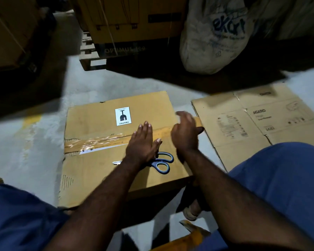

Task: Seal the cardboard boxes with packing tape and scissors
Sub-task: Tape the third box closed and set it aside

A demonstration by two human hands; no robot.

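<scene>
Blue knee (279,178), left hand (141,144) fingers (145,128) together on tape (98,140), FRAGILE sticker (123,116), right hand (186,132) fingers blurred, AGARO carton (257,120)

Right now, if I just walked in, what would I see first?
Two hands at the middle cardboard box: the left hand lies flat on the shiny tape, the right hand is blurred at the box's right edge. Blue-handled scissors lie on it under the left wrist, and a white fragile sticker sits beyond the tape.

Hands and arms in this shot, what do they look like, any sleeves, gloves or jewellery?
Both forearms are bare, no sleeve in view. The left hand and right hand wear no gloves, and no watch or ring shows; the right is motion-blurred.
</scene>
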